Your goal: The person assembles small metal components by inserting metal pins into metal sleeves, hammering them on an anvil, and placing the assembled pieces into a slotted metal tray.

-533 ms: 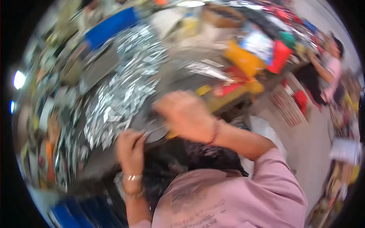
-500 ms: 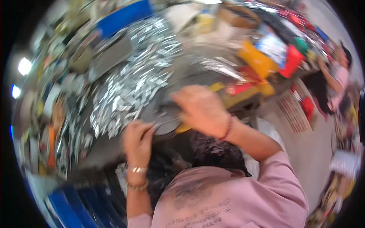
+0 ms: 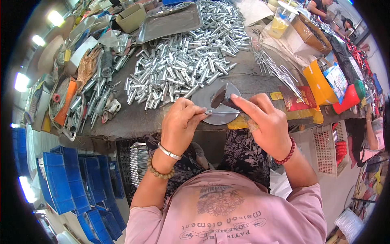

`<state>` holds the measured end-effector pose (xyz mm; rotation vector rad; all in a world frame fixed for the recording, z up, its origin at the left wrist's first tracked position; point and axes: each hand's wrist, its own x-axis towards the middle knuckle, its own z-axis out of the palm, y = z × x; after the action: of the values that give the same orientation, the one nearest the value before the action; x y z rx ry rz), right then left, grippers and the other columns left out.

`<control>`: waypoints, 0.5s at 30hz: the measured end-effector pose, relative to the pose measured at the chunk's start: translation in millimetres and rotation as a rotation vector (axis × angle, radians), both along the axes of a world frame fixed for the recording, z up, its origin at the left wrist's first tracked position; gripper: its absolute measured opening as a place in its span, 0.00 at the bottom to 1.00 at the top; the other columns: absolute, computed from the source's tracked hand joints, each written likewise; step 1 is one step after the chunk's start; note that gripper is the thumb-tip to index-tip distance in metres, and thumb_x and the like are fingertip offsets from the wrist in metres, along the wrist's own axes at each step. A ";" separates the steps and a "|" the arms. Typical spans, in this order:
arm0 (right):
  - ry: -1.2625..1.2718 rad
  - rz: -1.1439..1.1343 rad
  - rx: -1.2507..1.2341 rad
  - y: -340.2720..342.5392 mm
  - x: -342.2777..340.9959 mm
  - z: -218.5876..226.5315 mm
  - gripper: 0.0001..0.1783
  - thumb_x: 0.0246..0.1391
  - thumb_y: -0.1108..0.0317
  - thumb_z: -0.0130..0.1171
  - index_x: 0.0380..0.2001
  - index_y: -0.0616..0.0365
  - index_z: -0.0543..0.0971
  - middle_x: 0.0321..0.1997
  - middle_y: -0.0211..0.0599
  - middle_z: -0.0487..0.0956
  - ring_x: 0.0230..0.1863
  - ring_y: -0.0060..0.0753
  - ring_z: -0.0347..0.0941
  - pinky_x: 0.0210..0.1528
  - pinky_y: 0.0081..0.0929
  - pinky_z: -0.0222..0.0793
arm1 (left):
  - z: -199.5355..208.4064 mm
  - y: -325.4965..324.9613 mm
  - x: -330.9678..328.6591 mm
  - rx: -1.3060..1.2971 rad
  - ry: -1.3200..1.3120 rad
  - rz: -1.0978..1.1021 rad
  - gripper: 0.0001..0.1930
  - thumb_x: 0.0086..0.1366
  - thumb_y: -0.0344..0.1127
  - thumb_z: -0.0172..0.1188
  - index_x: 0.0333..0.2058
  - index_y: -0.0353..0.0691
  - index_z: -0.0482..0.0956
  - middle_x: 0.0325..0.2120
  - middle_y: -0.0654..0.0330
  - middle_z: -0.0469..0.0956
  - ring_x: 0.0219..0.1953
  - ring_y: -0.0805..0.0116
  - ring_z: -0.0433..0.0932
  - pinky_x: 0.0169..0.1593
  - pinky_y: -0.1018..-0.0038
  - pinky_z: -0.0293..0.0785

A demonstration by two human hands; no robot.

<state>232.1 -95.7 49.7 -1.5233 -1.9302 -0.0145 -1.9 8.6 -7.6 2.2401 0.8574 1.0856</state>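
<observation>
1. left hand pinches one end of a thin metal rod over a grey disc; right hand is curled around a hammer.
2. rod: probably light, stiff, slippery; best pinched near its end.
3. hammer: likely head-heavy; best gripped by its handle.

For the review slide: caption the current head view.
Left grip on a thin rod, right grip on a hammer, over a round grey plate beside piled metal pieces.

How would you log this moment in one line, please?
left hand: pinching rod | right hand: holding hammer over disc | metal parts: piled beyond
</observation>
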 end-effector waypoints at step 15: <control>-0.041 0.032 0.107 -3.4 -9.2 15.5 0.34 0.48 0.82 0.60 0.59 0.44 0.85 0.38 0.35 0.77 0.32 0.37 0.80 0.33 0.33 0.77 | 1.7 -2.9 2.5 0.002 0.001 0.034 0.09 0.56 0.25 0.74 0.37 0.40 0.86 0.32 0.59 0.77 0.34 0.57 0.79 0.37 0.65 0.75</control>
<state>222.8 -99.1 65.1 -1.4323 -1.9529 -0.1338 0.6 5.7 -5.9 2.2352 0.8983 1.1009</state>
